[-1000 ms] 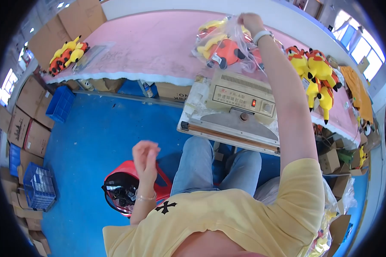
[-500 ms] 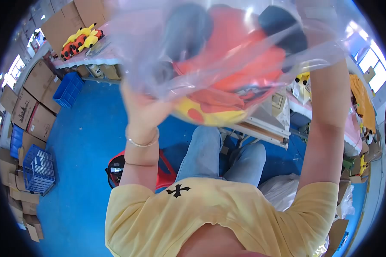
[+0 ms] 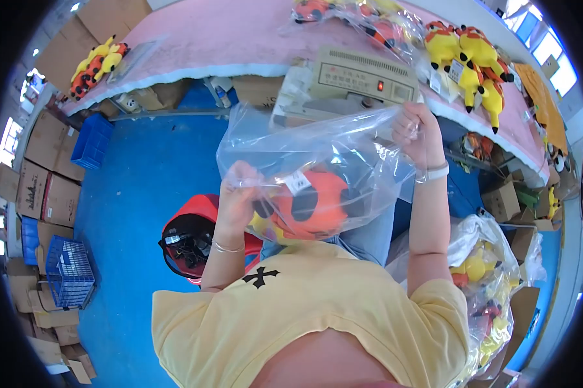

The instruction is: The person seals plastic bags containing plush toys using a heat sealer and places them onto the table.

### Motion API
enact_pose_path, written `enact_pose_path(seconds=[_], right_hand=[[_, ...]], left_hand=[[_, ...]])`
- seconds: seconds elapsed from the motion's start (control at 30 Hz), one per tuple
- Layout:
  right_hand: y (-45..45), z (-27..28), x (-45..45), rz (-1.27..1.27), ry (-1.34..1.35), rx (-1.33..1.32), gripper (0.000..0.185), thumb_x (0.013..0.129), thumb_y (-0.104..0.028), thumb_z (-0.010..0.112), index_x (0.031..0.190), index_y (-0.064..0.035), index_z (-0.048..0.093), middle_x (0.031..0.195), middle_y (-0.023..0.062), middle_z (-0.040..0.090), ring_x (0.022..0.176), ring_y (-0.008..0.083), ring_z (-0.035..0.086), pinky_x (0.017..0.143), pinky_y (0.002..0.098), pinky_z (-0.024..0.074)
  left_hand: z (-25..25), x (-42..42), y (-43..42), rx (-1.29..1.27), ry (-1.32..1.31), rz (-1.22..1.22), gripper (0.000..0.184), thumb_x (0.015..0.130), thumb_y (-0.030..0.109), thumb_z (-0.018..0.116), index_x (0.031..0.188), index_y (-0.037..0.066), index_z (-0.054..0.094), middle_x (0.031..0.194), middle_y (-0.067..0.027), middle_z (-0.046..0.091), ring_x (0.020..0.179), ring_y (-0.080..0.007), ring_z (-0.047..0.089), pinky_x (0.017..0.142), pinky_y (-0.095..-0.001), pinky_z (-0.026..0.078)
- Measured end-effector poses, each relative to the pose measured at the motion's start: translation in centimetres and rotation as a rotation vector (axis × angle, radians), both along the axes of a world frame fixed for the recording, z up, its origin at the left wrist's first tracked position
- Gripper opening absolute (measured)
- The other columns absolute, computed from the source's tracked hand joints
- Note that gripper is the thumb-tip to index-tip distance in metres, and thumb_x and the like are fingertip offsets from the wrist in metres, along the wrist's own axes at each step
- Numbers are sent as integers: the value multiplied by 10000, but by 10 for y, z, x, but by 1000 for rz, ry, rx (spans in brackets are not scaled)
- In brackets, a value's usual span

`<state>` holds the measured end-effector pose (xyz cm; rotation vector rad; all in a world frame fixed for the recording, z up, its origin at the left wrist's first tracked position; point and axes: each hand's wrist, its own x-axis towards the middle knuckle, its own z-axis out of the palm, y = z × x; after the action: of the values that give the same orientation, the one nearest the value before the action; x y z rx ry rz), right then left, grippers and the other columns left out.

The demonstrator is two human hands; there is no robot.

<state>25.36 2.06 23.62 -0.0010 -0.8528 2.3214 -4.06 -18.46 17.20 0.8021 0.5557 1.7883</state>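
Note:
A clear plastic bag (image 3: 363, 149) is stretched between my two hands above my lap. Inside it lies an orange, black and yellow plush toy (image 3: 324, 200) with a white tag. My left hand (image 3: 241, 191) pinches the bag's left side, close to the toy. Higher up, my right hand (image 3: 421, 132) is closed on the bag's right corner. Just beyond the bag, on a stand, is a beige sealing machine (image 3: 363, 81) with a lit red switch; the bag covers its front part.
Bagged toys (image 3: 388, 29) and yellow plush toys (image 3: 469, 55) lie on the pink table (image 3: 227, 39). A red stool (image 3: 201, 207) holds a black bag at my left. Another large bag of toys (image 3: 492, 304) stands at my right. Blue baskets (image 3: 69, 271) and cartons line the left.
The bagged toy has come off the table, passed close before the camera and lowered over my lap. My left hand has taken hold of the bag, while my right hand has come down with it.

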Motion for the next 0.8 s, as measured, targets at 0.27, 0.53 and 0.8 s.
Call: enact_pose_path(seconds=[0.27,0.53,0.8], right_hand=[[-82,-6,35,-452,20,242,534,816,-455,544,1105,-10,481,974,155,547,859,246,536,719,318,419],[-111,-53,55,-554,-330,675,1072,551,-398,825,1367,-18,241,1330,224,366,1184,340,414,915,423,387],[-119,36,46,-679,-621,1360,600,596,-139,789,1141,-58,552,1216,191,475,1006,297,531,811,361,443]], left_hand=[[6,-39,-13,211,190,-65,240,894,199,510,1085,56,488,811,-52,550,670,-154,489,597,-258,407],[42,-36,-12,-12,164,437,104,895,129,502,947,49,544,903,-78,577,715,-107,504,664,-217,407],[58,-43,-16,-65,427,619,113,913,149,467,911,56,532,818,-35,560,680,-72,465,649,-179,376]])
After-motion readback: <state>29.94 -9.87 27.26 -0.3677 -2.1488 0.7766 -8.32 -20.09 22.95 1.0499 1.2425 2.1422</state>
